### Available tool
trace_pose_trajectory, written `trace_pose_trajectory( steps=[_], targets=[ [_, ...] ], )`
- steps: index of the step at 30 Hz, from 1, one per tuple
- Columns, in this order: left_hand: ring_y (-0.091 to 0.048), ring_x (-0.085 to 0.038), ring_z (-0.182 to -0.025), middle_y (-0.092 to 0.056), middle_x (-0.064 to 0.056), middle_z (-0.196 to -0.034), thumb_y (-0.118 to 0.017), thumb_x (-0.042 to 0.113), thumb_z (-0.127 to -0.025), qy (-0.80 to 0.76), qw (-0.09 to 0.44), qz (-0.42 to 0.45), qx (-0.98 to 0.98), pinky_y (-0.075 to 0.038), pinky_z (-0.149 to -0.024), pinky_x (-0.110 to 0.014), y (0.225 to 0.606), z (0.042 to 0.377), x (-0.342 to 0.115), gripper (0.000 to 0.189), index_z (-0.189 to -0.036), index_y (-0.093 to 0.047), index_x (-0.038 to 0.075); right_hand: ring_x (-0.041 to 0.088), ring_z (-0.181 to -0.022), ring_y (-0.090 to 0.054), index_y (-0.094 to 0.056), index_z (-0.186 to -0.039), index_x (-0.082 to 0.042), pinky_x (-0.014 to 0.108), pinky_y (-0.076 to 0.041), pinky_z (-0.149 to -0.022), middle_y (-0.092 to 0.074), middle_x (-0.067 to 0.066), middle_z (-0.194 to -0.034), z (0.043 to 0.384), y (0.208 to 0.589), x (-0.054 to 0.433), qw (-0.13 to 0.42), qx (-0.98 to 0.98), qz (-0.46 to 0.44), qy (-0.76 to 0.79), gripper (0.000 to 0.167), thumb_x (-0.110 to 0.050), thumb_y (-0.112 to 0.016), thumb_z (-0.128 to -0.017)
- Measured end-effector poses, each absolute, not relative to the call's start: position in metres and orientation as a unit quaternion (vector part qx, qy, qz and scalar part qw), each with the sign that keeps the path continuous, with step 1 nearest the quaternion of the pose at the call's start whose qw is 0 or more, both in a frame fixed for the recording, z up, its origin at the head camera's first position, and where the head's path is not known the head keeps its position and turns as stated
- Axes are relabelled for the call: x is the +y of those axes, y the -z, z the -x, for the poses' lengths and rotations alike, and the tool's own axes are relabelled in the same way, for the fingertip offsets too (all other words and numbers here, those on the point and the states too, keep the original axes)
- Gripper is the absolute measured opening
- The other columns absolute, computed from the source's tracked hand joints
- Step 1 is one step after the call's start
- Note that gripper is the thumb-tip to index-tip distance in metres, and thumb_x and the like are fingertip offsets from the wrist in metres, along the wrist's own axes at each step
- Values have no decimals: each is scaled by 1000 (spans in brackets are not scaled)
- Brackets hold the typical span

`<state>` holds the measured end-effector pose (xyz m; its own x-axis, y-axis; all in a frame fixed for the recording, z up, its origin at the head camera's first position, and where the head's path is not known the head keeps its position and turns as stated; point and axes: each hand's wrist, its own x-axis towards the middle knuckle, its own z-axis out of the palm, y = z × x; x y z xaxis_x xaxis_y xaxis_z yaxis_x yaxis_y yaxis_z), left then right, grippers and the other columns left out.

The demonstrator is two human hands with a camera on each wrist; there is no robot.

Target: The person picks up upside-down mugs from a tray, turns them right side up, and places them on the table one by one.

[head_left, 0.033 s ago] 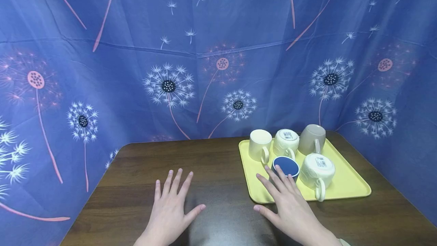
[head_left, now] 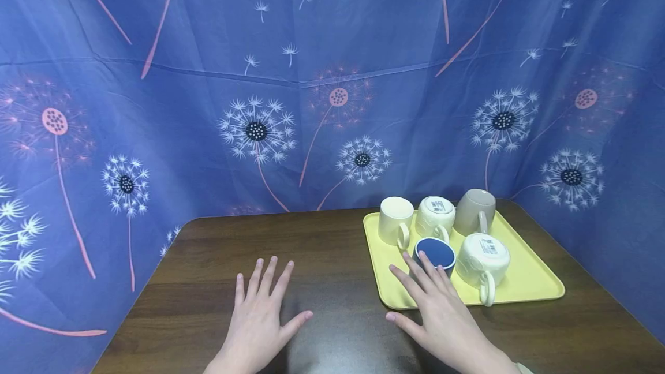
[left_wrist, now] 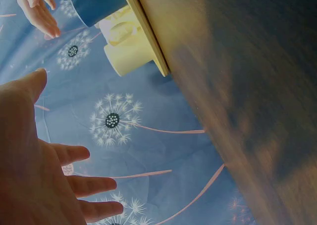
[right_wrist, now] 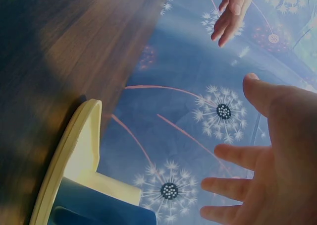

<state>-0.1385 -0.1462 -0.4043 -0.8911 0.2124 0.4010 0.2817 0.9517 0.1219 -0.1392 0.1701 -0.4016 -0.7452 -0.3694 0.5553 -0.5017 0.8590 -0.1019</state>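
Dandelion-print blue curtains [head_left: 322, 74] enclose dark table [head_left: 322, 247]; both hands' fingers [head_left: 270, 273] seemingly spread, empty.

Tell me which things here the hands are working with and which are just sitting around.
In hand: right hand hovering, fingers spread, nearest the upside-down blue mug on the yellow tray.

Lying about: left hand over bare table; cream mug, two white mugs, grey mug.

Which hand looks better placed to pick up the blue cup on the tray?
Probably the right hand: its fingertips already reach the blue cup, while the left hand lies open on the table, away from the tray.
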Motion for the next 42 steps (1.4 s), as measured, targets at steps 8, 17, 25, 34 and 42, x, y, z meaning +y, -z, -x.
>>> trace_pose_trajectory(
  steps=[8,17,25,34,42],
  targets=[
    [-14,-32,-144,-24,-10,-155,-45,76,-79,82,202,132,-967,-12,-109,-62,401,140,-146,88,-150,-25,27,34,-138,-28,-52,-135,-22,58,-35,-99,-38,5,-148,141,398,170,278,-920,-241,-138,68,-51,-71,-77],
    [-21,-33,-142,-32,-11,-151,-59,69,-76,79,243,167,-952,-17,-108,-60,397,143,-139,89,-148,-31,25,35,-128,-41,-54,-132,-18,52,-44,-91,-50,8,-137,145,392,178,288,-915,-238,-151,68,-45,-76,-74],
    [-25,-32,-140,-33,-11,-150,-63,68,-72,79,246,229,-939,-21,-110,-56,387,154,-122,93,-147,-32,24,25,-116,-51,-57,-128,-19,39,-43,-89,-57,4,-125,152,385,195,318,-899,-248,-172,65,-28,-81,-68],
    [-33,-28,-137,-40,-9,-145,-63,53,-83,80,274,318,-904,-30,-108,-50,379,164,-98,72,-142,-40,18,21,-106,-59,-62,-120,-16,2,-22,-98,-64,3,-115,155,382,219,333,-887,-241,-211,56,-14,-82,-68],
    [-38,-26,-133,-45,-9,-140,-66,50,-82,53,306,379,-872,-34,-106,-44,371,173,-74,69,-138,-46,17,6,-93,-61,-67,-111,-10,1,-34,-87,-69,0,-102,159,385,238,325,-879,-242,-251,49,-6,-83,-65]
  ],
)
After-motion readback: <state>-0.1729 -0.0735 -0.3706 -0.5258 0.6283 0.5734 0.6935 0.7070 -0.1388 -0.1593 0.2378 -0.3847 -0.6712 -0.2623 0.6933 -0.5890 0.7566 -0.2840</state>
